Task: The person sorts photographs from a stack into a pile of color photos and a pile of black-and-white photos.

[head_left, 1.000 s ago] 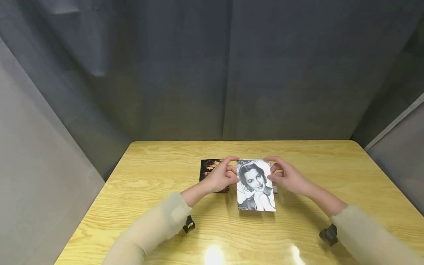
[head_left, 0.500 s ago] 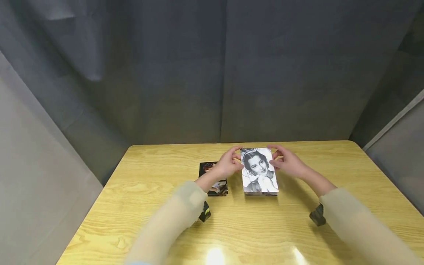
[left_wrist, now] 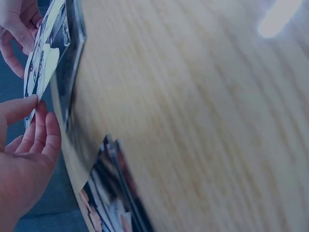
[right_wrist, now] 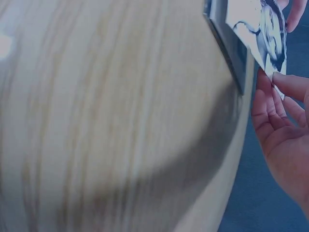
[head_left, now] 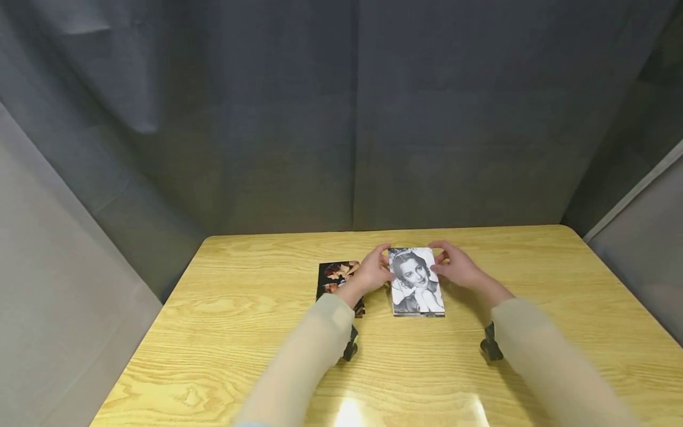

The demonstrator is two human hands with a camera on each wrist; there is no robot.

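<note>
Photo long axis running away, both hands' fingers pinching far side edges.

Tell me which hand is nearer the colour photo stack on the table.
Left. The left hand sits just beside the colour photo stack, partly over its right edge, pinching the black-and-white photo. The right hand grips that photo's far side.
</note>
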